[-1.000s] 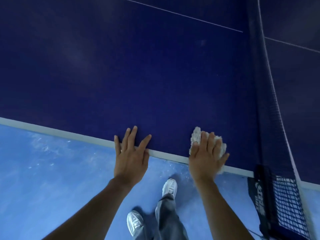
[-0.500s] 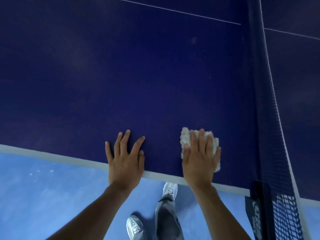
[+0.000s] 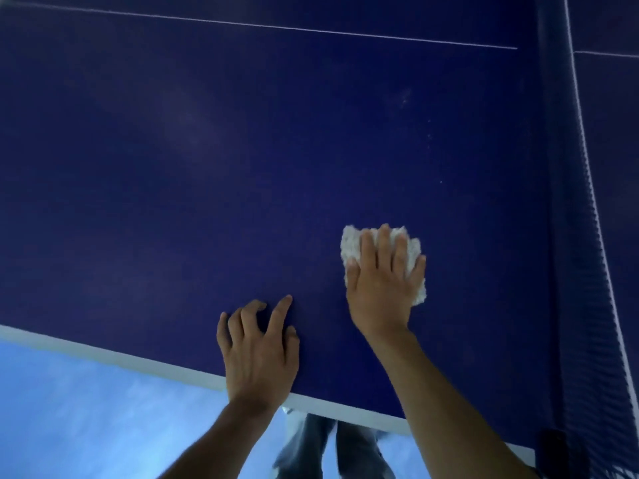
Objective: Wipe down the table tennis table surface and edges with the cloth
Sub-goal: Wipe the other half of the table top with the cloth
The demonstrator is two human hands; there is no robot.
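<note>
On the dark blue table tennis tabletop point(image 3: 242, 167), a little way in from its near edge, lies a small crumpled white cloth point(image 3: 350, 248). The person's right hand point(image 3: 380, 292) rests palm down on top of it, fingers point(image 3: 383, 242) straight and close together, pressing it flat against the surface. The grip is slack, with nothing curled round the fabric, which shows past the fingertips, beside the thumb and under the outer side of the palm. The right forearm reaches in from the lower right, crossing the white painted edge stripe point(image 3: 103, 354) of the tabletop.

The left hand point(image 3: 257, 354) sits to the left of the cloth and nearer the edge, apart from it. Its wrist lies over the white stripe. Its fingers are bent claw-like with the tips touching the blue surface, the forefinger stretched further forward. This grip has hold of nothing.

To the right of the cloth, apart from it, a dark mesh net point(image 3: 584, 236) with a white top band runs away across the tabletop. A thin white centre line point(image 3: 311, 29) crosses the far part of the surface, and a few pale specks point(image 3: 404, 98) dot the blue beyond the cloth. Below the edge are a light blue floor point(image 3: 86, 420) and the person's grey trouser legs point(image 3: 311, 447), blurred.
</note>
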